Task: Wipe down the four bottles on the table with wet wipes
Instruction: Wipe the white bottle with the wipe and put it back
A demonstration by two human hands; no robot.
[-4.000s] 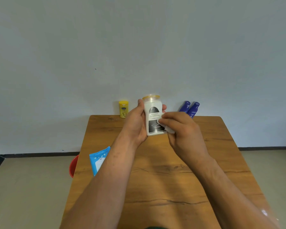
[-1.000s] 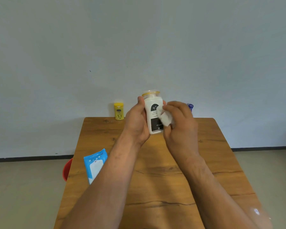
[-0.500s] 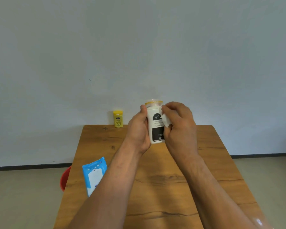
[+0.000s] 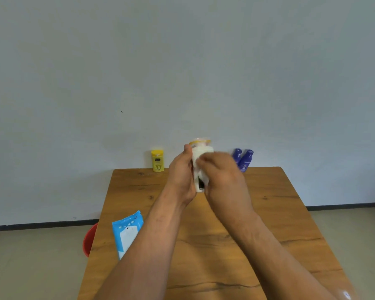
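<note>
Here our left hand (image 4: 180, 174) wraps white bottle (image 4: 200, 156) from its left side, held upright above far half of wooden table (image 4: 204, 245). Our right hand (image 4: 222, 174) closed against bottle front, blurred; whether wipe sits under its fingers we cannot tell. Bottle: smooth plastic, yellow-rimmed clear cap, dark label patch low down. Yellow bottle (image 4: 157, 160) stands at far edge to left; two blue bottles (image 4: 243, 159) lean together at right. Glossy blue wipes pack (image 4: 127, 232) lies flat near left edge. Red round tub (image 4: 89, 240) below table's left side.

A matt, grained wooden table (image 4: 268, 213) carries a glossy blue plastic wipes pack (image 4: 128, 231) and a smooth yellow plastic bottle (image 4: 157, 160).
</note>
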